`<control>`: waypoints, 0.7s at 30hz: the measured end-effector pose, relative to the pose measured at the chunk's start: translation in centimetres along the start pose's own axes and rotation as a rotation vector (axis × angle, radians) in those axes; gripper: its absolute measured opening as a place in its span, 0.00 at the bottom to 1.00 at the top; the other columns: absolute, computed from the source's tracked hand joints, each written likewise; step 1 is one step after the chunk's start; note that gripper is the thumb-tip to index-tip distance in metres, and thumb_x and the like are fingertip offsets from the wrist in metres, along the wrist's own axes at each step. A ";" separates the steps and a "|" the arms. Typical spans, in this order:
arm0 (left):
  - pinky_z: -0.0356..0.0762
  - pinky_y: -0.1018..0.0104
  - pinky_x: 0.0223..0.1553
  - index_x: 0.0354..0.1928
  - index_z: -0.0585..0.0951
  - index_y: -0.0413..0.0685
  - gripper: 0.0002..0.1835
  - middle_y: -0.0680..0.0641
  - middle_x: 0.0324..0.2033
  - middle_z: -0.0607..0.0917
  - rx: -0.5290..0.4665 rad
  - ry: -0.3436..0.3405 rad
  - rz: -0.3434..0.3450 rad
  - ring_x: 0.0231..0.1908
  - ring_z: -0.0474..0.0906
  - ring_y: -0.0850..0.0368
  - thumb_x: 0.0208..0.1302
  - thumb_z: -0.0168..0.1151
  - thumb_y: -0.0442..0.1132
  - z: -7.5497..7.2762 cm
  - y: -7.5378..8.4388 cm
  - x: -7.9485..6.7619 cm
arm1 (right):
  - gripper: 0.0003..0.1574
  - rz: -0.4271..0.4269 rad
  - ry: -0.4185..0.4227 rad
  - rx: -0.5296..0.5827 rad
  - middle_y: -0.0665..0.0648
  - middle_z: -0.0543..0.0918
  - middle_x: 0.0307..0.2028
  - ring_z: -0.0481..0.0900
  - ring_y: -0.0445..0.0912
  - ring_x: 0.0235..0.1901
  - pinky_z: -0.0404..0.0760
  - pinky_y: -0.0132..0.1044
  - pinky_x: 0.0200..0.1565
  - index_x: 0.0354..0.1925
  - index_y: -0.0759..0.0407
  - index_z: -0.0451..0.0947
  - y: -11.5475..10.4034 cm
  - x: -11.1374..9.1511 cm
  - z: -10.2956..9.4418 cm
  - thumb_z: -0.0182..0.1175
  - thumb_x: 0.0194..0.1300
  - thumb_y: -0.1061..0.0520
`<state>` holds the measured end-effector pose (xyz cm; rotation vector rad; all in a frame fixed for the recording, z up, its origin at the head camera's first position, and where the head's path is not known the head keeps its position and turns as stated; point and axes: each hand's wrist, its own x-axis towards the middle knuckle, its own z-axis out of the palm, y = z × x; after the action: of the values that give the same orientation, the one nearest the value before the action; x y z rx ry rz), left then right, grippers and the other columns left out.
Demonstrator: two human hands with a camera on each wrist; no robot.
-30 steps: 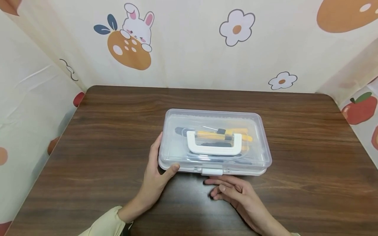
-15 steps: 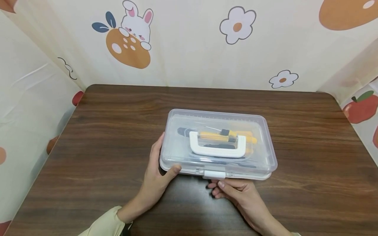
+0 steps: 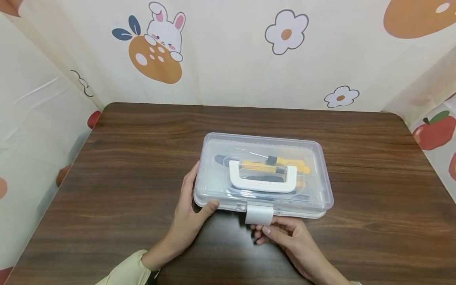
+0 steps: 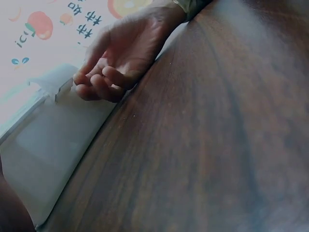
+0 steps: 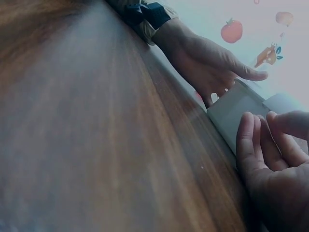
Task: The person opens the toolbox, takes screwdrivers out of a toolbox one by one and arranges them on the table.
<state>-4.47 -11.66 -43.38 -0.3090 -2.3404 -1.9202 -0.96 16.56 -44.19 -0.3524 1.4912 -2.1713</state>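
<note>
A clear plastic toolbox (image 3: 213, 182) with a white handle (image 3: 263, 184) lies on the table in the head view, its lid down. My left hand (image 3: 187, 221) grips its left front corner, thumb on the front rim and fingers along the side. At the front middle, the white latch (image 3: 259, 215) is swung outward. My right hand (image 3: 292, 237) pinches the latch, thumb tip at its lower edge and index finger running behind it. In the right wrist view, its curled fingers (image 5: 245, 137) gather beside the latch (image 5: 285, 102). Through the lid shows a yellow-handled screwdriver (image 3: 290, 162).
The dark wood table (image 3: 142, 158) extends around the toolbox on all sides. A patterned curtain (image 3: 228, 59) hangs behind the table's far edge and along both sides. Other yellow and black tools lie inside the toolbox.
The latch has swung out from the front of the toolbox toward me. The toolbox sits slightly farther right than a second ago, and my right thumb has come up to the latch.
</note>
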 end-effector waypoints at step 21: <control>0.54 0.78 0.73 0.83 0.51 0.70 0.50 0.55 0.79 0.58 -0.038 -0.012 -0.023 0.77 0.56 0.55 0.68 0.71 0.43 0.0 0.2 -0.1 | 0.33 0.050 -0.201 0.212 0.59 0.87 0.53 0.87 0.46 0.51 0.85 0.41 0.57 0.63 0.74 0.75 -0.1 0.2 -0.9 0.25 0.86 0.61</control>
<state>-4.35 -11.63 -43.17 -0.2981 -2.3275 -1.9806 -1.56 17.23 -44.40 -0.4408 1.1386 -2.1581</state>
